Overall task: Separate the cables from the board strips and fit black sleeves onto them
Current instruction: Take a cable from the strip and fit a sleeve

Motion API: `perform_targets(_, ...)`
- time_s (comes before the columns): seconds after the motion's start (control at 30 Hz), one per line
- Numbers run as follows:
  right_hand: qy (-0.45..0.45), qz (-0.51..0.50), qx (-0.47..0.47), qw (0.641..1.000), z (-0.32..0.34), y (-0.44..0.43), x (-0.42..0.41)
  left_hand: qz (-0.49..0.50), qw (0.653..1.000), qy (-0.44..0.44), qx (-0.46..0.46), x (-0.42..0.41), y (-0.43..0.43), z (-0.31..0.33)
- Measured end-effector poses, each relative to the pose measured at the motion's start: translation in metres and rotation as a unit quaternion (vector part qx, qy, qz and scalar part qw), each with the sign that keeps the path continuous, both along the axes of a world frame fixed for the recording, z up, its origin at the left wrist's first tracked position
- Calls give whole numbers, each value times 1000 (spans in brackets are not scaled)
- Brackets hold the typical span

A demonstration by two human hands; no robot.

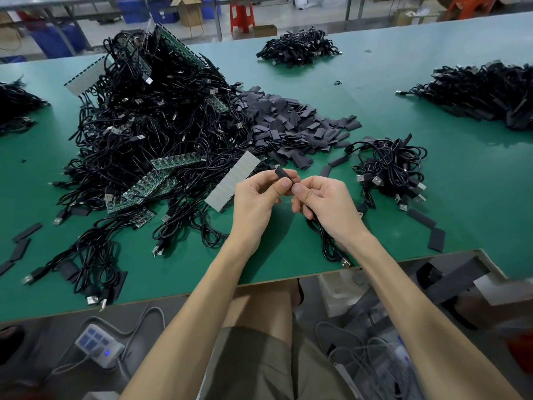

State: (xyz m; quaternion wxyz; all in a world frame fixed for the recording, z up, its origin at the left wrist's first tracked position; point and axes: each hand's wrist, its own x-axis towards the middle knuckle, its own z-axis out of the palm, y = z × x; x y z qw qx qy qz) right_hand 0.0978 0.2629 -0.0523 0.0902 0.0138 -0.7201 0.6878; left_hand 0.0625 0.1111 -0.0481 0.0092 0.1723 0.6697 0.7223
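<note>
Over the tabletop's (461,183) near edge the left hand (256,194) pinches a black sleeve (282,172) and the right hand (323,203) pinches the cable (328,244) end at its mouth; best squeeze the sleeve open and feed the cable in straight.

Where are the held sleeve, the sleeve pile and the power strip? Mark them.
held sleeve (282,174): head view, its exposed upper end.
sleeve pile (288,119): head view, its middle.
power strip (99,346): head view, top face.
</note>
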Motion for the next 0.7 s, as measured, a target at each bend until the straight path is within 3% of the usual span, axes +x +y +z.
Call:
perform_targets(0.43, 12, 14, 16, 1000, 4, -3, 3, 35, 999, -10, 6, 2, 1, 6)
perform_targets(0.7, 48, 8, 105, 993, 4, -5, 3, 66, 988, -74, 116, -3, -6, 9)
